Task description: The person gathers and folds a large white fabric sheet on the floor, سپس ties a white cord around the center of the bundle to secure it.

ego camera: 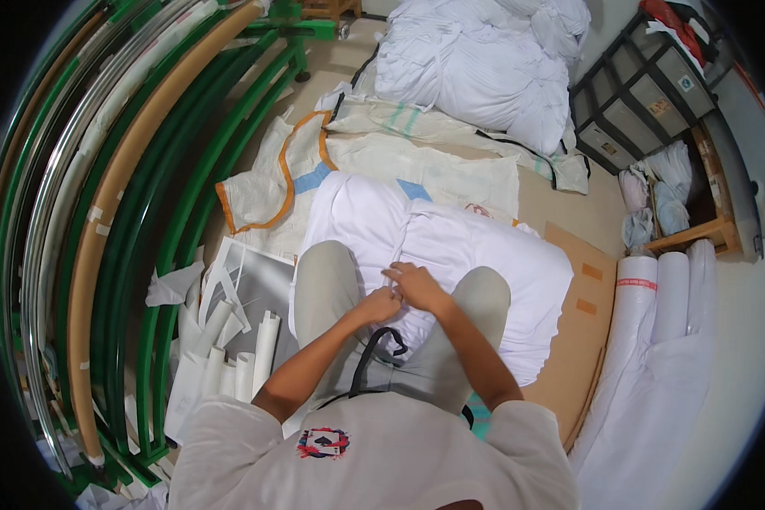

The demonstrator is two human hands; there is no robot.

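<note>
A large bundle of white fabric [484,245] lies before me, pressed between my knees. A twisted cloth strip [396,239] runs over its top and cinches it in the middle. My left hand [380,305] is closed like a fist at the near end of this strip. Touching it, my right hand [419,288] pinches at the same spot, its index finger stretched over the strip. The fingers hide the strip's end and any knot. A black strap [363,363] hangs from my waist below the hands.
Green metal racks [185,223] with long rolls and tubes stand at left, beside paper rolls [266,344]. Woven sacks [421,156] and a larger white fabric heap [465,57] lie ahead. Right are flattened cardboard [577,280], wrapped rolls [634,299] and a black-framed crate [644,95].
</note>
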